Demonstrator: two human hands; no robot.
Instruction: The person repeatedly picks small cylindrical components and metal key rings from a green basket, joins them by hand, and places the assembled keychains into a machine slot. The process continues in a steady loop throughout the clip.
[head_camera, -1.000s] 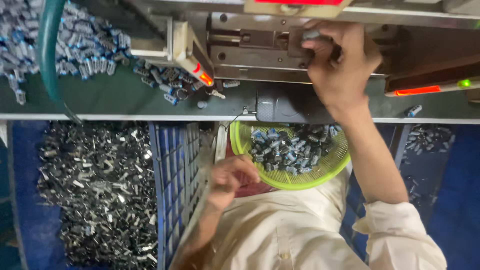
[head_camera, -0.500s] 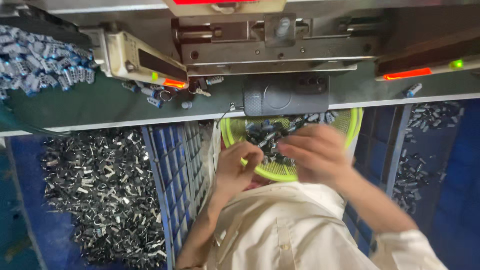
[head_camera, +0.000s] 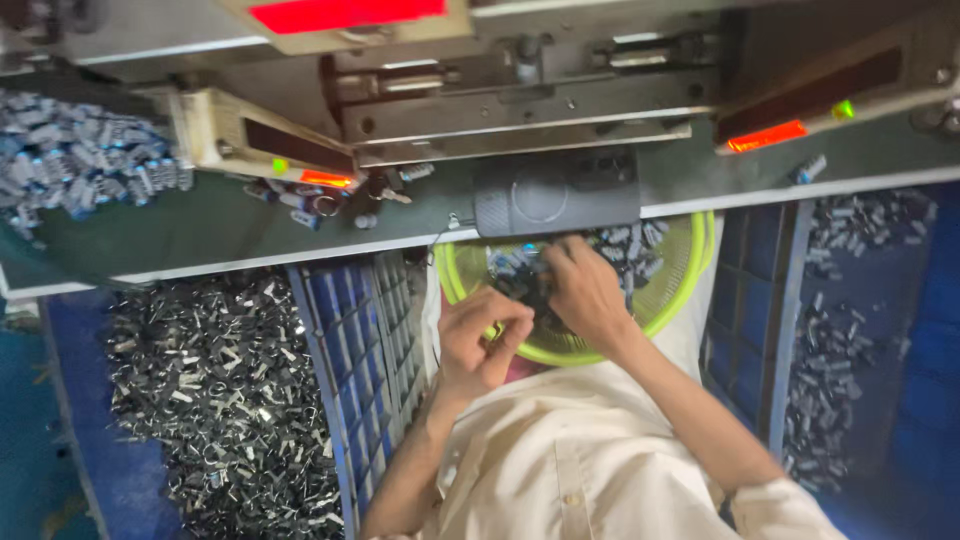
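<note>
Nearest you, your left hand (head_camera: 480, 340) sits at the near rim of the yellow-green basket (head_camera: 672, 300). Its fingers are curled narrow, thumb against fingertips. You cannot tell whether a piece is pinched between them.

Your right hand (head_camera: 590, 295) is palm-down just beyond it, with the fingertips buried in the small cylindrical parts (head_camera: 622, 245) heaped in the basket. Its grip is hidden, so you cannot tell whether it has closed on a part.

The step in hand appears to be picking parts from the basket. A clean pick calls for separating one cylinder from the heap before lifting.

Containers:
- Basket, on your lap: dark cylinders with blue markings.
- Blue crate (head_camera: 350, 340), to your left: silvery metal pieces (head_camera: 200, 390), loosely piled.
- Blue bin (head_camera: 790, 300), to your right: scattered dark parts (head_camera: 830, 370).

Beyond these, the green bench (head_camera: 200, 235) carries a heap of blue-grey cylinders (head_camera: 70, 160) and a machine (head_camera: 555, 195) with red lamps (head_camera: 765, 137).
</note>
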